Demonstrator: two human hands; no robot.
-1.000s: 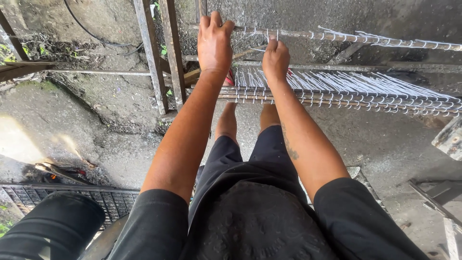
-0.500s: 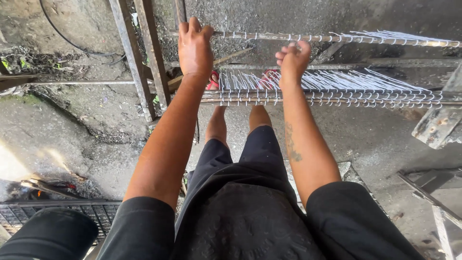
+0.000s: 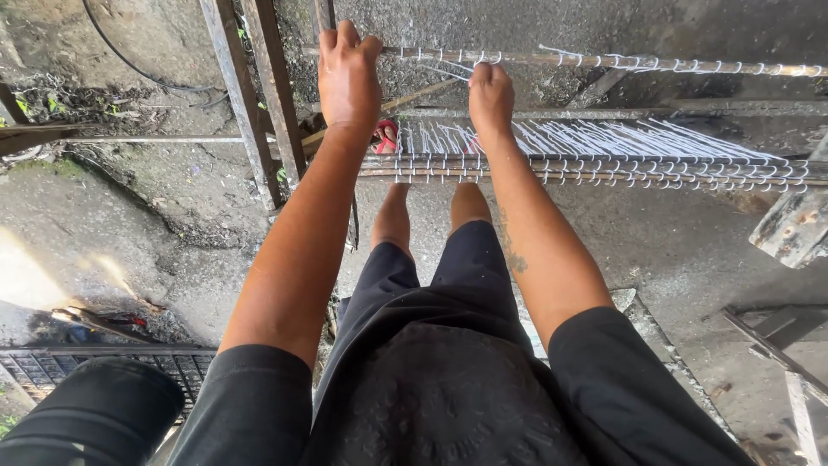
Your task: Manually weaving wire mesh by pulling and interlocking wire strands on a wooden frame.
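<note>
Your left hand [image 3: 348,73] clasps the rusty top rod [image 3: 604,61], upper centre; your right hand [image 3: 490,93] pinches white wire loops [image 3: 448,62]. Sharp ends may prick fingers.

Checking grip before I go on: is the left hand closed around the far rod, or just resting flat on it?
Closed around it: the left hand has its fingers curled over the far rod, knuckles up. The right hand works the white wires beside it.

Before you: upper rod [image 3: 604,61], your left hand [image 3: 348,73] on its left end, your right hand [image 3: 490,91] just beside. Below it, the lower rod [image 3: 604,168], with strands [image 3: 604,138] strung between them. Left: upright posts [image 3: 250,95]. Lower left, on the ground: grate [image 3: 52,367].
</note>
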